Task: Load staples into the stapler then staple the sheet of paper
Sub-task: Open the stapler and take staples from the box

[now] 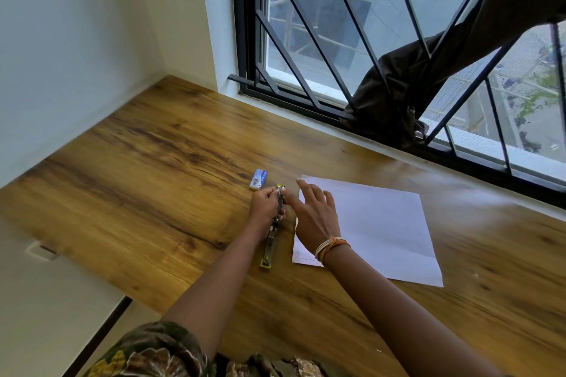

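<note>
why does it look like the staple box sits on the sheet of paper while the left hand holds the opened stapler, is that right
Not quite. The head view shows the staple box lying on the bare wooden table, left of the sheet of paper and apart from it. The rest holds: the left hand holds the opened stapler.

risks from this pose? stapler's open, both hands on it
1. The left hand grips the stapler right at its opened metal arm; if it snaps shut, fingers could get pinched.
2. The right hand reaches across the sheet of paper; it may drag or crease the sheet.
3. The staple box sits close beyond the hands; a nudge could knock it away.
</note>
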